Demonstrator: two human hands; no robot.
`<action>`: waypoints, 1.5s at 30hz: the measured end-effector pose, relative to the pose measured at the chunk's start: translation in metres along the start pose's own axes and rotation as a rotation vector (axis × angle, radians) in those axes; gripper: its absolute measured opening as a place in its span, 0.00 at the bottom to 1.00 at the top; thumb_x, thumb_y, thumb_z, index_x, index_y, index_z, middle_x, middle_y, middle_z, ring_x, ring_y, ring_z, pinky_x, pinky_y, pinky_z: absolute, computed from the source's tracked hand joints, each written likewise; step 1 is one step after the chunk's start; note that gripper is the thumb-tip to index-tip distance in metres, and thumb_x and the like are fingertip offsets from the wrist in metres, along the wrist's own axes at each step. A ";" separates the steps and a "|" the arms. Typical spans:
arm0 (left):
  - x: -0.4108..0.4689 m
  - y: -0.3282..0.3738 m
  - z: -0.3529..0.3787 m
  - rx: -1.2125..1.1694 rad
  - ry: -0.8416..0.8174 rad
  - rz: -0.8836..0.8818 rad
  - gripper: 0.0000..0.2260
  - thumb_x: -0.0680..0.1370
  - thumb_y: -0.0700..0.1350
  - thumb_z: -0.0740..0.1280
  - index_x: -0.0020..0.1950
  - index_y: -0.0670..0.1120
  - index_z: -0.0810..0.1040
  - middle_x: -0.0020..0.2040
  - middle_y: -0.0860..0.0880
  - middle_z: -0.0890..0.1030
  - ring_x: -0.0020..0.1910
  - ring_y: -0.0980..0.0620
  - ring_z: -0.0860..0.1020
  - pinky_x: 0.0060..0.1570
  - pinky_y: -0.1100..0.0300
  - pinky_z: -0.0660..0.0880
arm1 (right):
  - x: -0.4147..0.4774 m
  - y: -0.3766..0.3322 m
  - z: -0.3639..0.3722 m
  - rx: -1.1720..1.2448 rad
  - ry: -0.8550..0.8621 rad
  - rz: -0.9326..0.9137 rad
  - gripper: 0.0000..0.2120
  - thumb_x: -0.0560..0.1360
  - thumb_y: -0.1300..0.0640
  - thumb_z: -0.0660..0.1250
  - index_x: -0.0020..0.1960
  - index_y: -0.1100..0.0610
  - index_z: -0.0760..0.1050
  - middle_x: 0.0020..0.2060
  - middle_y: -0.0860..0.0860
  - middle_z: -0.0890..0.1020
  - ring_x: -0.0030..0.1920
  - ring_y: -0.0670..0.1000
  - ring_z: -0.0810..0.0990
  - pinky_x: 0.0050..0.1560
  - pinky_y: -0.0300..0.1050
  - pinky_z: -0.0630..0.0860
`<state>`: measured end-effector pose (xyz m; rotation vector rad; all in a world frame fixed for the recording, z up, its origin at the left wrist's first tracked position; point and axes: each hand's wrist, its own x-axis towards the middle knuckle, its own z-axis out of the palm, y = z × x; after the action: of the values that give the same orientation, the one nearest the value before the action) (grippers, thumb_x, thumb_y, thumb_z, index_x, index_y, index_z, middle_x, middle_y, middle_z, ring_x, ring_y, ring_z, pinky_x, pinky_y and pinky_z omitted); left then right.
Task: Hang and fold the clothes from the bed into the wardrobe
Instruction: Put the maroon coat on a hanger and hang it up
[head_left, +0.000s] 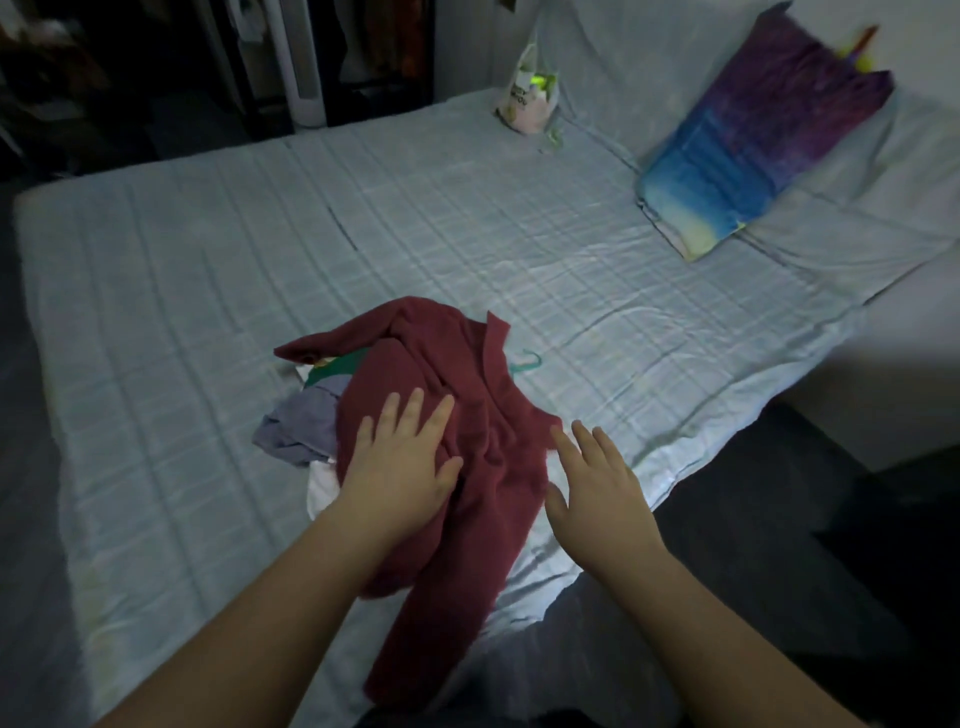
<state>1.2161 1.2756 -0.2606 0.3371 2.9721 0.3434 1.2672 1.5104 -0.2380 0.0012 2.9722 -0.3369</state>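
A dark red long-sleeved garment (483, 415) lies crumpled on top of a small pile of clothes near the front edge of the bed (208, 260). Under it show a grey-blue garment (301, 426), a strip of green cloth (337, 366) and some white cloth (322, 486). A teal hanger hook (527, 362) pokes out at the pile's right. My left hand (400, 467) rests flat on the red garment with fingers straight. My right hand (597, 483) is spread flat just right of the garment, its fingertips at the cloth's edge. The wardrobe (363, 52) stands dark at the back.
A purple-blue patterned pillow (763, 140) leans on a pale pillow at the bed's far right. A plastic bag (530, 96) with something green in it sits at the head of the bed. A white post (301, 62) stands beyond the bed. The floor around is dark.
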 end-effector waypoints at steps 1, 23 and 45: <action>0.012 0.004 0.004 0.002 -0.021 0.003 0.34 0.80 0.62 0.56 0.81 0.58 0.45 0.82 0.46 0.50 0.80 0.41 0.49 0.76 0.40 0.52 | 0.011 0.008 0.002 0.010 -0.017 0.010 0.32 0.80 0.47 0.58 0.81 0.50 0.51 0.80 0.52 0.53 0.80 0.55 0.49 0.78 0.54 0.56; 0.253 0.054 0.200 -0.074 -0.418 -0.471 0.32 0.81 0.57 0.58 0.82 0.54 0.49 0.82 0.44 0.53 0.79 0.41 0.55 0.76 0.43 0.57 | 0.347 0.187 0.177 0.359 -0.627 0.181 0.13 0.74 0.55 0.62 0.57 0.57 0.76 0.50 0.58 0.82 0.52 0.62 0.81 0.54 0.57 0.78; 0.247 0.057 0.210 -0.331 -0.251 -0.629 0.29 0.80 0.46 0.63 0.80 0.49 0.59 0.80 0.42 0.58 0.78 0.41 0.56 0.76 0.45 0.58 | 0.383 0.141 0.269 0.750 -0.585 0.368 0.11 0.78 0.52 0.67 0.57 0.57 0.73 0.53 0.58 0.82 0.54 0.59 0.80 0.55 0.49 0.74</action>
<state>1.0212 1.4319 -0.4751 -0.5357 2.5361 0.6345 0.9313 1.5818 -0.5860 0.4382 2.0685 -1.1338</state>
